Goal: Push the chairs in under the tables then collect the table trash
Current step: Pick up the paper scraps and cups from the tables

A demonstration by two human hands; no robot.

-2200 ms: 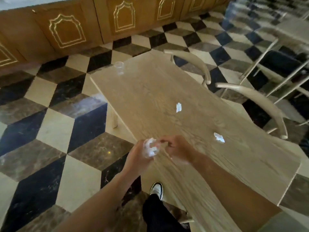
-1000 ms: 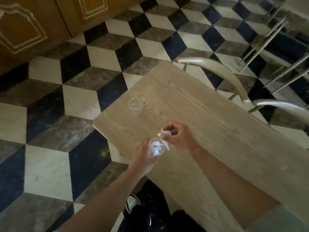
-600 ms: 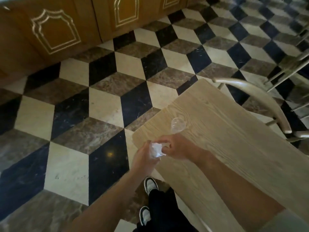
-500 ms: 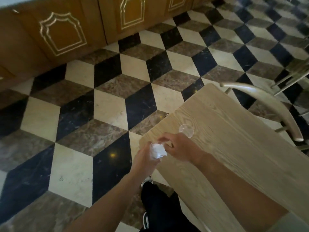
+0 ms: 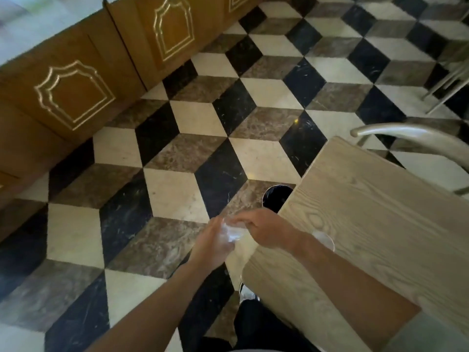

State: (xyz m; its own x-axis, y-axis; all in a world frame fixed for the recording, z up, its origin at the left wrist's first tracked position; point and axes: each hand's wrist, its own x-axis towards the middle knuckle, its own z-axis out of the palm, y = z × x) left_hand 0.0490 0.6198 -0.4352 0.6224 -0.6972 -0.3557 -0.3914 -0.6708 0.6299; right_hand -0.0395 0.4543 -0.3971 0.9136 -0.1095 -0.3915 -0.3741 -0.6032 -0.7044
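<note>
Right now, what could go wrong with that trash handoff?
1. Both hands, left and right, hold the trash wad over the floor, off the table; a loose grip drops it.
2. The right forearm crosses just beside the clear cup near the table edge and may knock it off.

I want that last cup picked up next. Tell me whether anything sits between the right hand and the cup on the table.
Nothing on the table blocks it. The clear cup stands on the table right beside the right forearm, partly hidden behind it. But the right hand is over the floor, busy with the left hand on the cup of tissue.
</note>
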